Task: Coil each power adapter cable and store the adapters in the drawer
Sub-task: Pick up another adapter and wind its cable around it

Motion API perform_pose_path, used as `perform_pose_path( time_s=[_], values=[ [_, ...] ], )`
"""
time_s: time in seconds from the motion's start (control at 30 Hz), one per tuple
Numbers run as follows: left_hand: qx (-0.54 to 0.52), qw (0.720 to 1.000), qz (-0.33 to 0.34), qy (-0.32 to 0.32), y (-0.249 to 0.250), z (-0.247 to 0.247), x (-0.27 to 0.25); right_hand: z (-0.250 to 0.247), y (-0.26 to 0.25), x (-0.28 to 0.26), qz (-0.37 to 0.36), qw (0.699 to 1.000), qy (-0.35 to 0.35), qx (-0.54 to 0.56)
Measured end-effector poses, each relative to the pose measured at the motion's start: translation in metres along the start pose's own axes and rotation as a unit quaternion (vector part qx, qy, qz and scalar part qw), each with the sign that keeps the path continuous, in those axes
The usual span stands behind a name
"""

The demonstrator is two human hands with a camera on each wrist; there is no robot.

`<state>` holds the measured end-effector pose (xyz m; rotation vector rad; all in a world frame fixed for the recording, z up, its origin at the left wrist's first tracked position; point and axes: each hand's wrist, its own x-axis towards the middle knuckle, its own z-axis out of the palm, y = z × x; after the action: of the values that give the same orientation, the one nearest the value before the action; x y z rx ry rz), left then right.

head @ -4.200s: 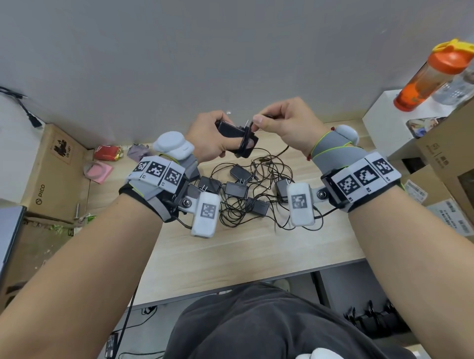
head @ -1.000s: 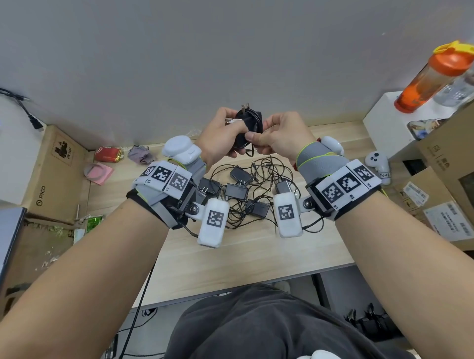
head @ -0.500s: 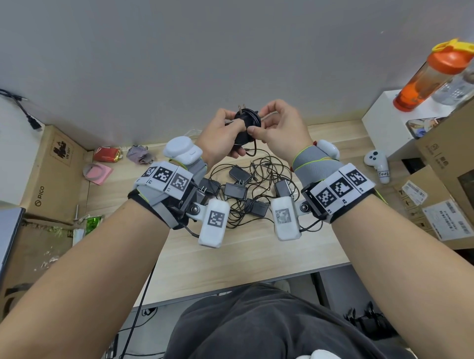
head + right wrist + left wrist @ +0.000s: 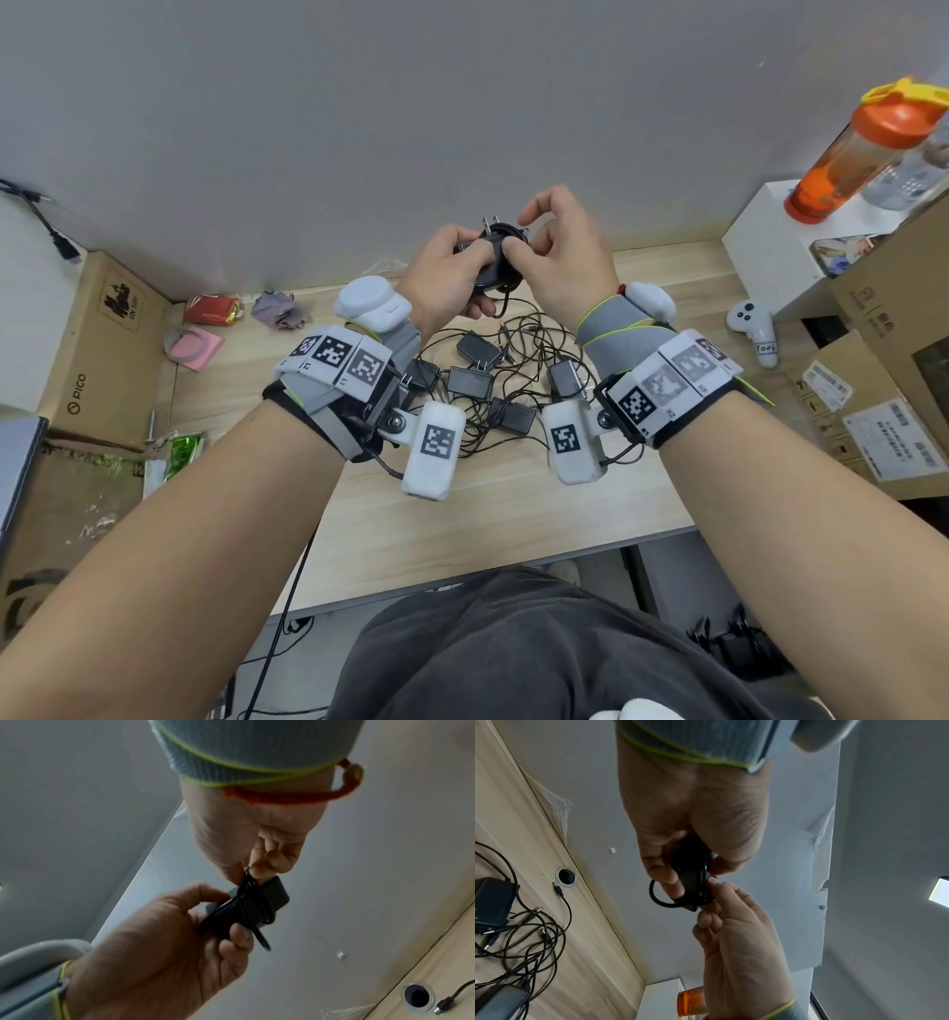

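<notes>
A plain grey wall rises behind a light wooden table [image 4: 462,524]. From the head view I see my left hand [image 4: 447,272] gripping a small black power adapter [image 4: 490,262] raised above the table, prongs up, its thin black cable wound round the body. My right hand [image 4: 560,262] touches the coil, thumb and forefinger closed on the cable. Beneath them on the table lies a tangled pile of black adapters and cables [image 4: 493,380]. An orange shaker bottle [image 4: 862,149] stands on a white box at far right, and a brown cardboard box [image 4: 97,339] sits at left.

From the left wrist view, my left hand [image 4: 693,817] curls round the adapter [image 4: 693,872], one loop of cable hanging below the fingers; my right hand [image 4: 739,943] pinches at the coil.

From the right wrist view, my right hand [image 4: 254,833] pinches cable strands at the adapter's [image 4: 262,902] upper edge, while my left hand [image 4: 164,947] clasps the body. A round grommet hole [image 4: 419,998] shows in the table.
</notes>
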<state>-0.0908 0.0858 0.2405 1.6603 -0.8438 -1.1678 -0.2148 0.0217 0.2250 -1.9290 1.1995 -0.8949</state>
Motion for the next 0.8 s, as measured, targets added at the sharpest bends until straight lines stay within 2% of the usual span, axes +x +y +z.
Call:
perform_pose_path(
  time_s=[0.23,0.43,0.67,0.8],
  values=[
    [0.008,1.0,0.004,0.028,-0.003,-0.004,0.002,-0.001,-0.001,-0.001,0.035,0.997,-0.064,-0.008],
    [0.027,0.999,0.012,0.018,-0.005,-0.006,0.001,0.0,0.002,0.001,0.017,0.998,-0.057,-0.006],
    [0.015,0.999,0.021,0.03,-0.006,-0.022,0.005,-0.013,0.012,0.003,0.031,0.968,-0.155,0.196],
    [0.025,0.999,0.04,0.023,-0.011,-0.021,0.005,-0.012,0.011,0.002,0.045,0.952,-0.146,0.266]
  ],
)
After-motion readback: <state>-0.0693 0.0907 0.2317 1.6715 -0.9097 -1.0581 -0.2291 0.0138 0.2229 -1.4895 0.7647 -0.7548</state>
